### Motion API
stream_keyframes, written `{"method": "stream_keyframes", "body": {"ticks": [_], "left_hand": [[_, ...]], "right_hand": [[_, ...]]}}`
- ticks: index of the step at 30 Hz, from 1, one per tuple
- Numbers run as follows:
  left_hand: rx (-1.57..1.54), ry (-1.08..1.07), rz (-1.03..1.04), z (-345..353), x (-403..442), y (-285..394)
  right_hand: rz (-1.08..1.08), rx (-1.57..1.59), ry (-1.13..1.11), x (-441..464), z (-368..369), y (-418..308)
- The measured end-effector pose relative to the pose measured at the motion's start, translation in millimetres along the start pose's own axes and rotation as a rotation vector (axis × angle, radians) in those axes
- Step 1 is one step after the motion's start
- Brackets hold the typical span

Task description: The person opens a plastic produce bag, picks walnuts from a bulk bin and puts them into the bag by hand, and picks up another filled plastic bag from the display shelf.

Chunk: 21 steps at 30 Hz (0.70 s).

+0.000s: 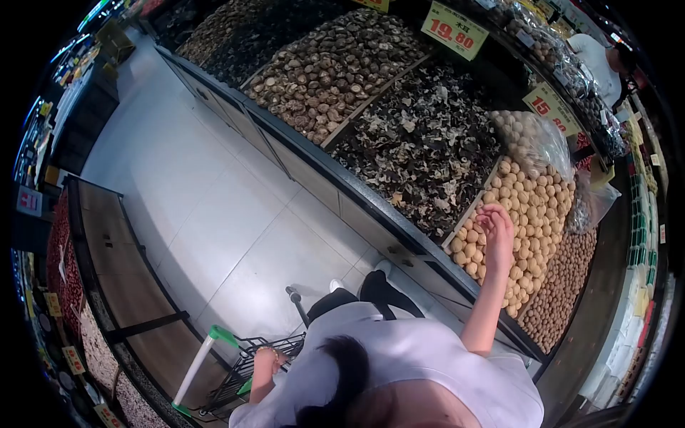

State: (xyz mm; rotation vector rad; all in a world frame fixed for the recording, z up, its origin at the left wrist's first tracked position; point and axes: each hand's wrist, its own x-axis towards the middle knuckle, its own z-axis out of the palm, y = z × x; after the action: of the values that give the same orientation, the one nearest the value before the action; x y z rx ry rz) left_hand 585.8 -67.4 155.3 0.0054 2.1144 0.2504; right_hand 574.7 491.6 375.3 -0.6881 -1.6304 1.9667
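My right hand (495,220) is held over the near corner of a bin of walnuts (524,235), its fingers loosely bent and a little apart. Nothing shows between them. The divider next to it separates the walnuts from a bin of dried black fungus (417,143). Low on the left, my left hand (268,361) is closed at the rim of a black wire shopping cart (239,367). Part of its fingers is hidden. The cart has a white and green handle (194,374).
Dried mushrooms (325,71) fill a bin farther along. Smaller brown nuts (560,292) lie beyond the walnuts, with a plastic bag of nuts (531,143) on top. Price signs (454,30) stand above. Another person (599,68) is at upper right. A tiled aisle (214,200) runs left of the counter.
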Motion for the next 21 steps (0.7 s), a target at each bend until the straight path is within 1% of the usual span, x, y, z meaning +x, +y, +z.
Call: {"method": "stream_keyframes", "body": {"ticks": [2, 4, 6, 7, 9, 10, 11, 13, 15, 16, 19, 21], "left_hand": [[-0.097, 0.193, 0.186, -65, -12, 72], [-0.228, 0.445, 0.457, -143, -46, 158], [-0.372, 0.666, 0.816, -221, -101, 248], [-0.524, 0.699, 1.119, -251, -135, 291], [-0.504, 0.771, 1.539, -298, -185, 360], [-0.474, 0.748, 1.740, -313, -208, 392], [-0.436, 0.680, 1.920, -324, -227, 421], [-0.373, 0.435, 2.162, -335, -252, 474], [-0.332, 0.183, 2.269, -334, -265, 515], [-0.321, 0.089, 2.297, -332, -268, 531], [-0.306, -0.101, 2.356, -325, -280, 564], [-0.299, -0.191, 2.369, -321, -287, 581]], "right_hand": [[-0.016, -0.018, 0.063, 7, -19, -11], [-0.042, -0.012, 0.071, 15, -39, -17], [-0.052, 0.025, 0.066, 25, -55, -19], [-0.066, 0.041, 0.065, 30, -62, -22], [-0.111, 0.022, 0.091, 35, -67, -35], [-0.137, 0.004, 0.093, 37, -73, -40], [-0.161, -0.014, 0.096, 39, -79, -45], [-0.181, 0.021, 0.121, 42, -94, -50], [-0.189, 0.045, 0.153, 46, -114, -52], [-0.202, 0.049, 0.192, 47, -123, -54], [-0.208, 0.015, 0.245, 48, -155, -59], [-0.213, -0.082, 0.289, 61, -184, -56]]}}
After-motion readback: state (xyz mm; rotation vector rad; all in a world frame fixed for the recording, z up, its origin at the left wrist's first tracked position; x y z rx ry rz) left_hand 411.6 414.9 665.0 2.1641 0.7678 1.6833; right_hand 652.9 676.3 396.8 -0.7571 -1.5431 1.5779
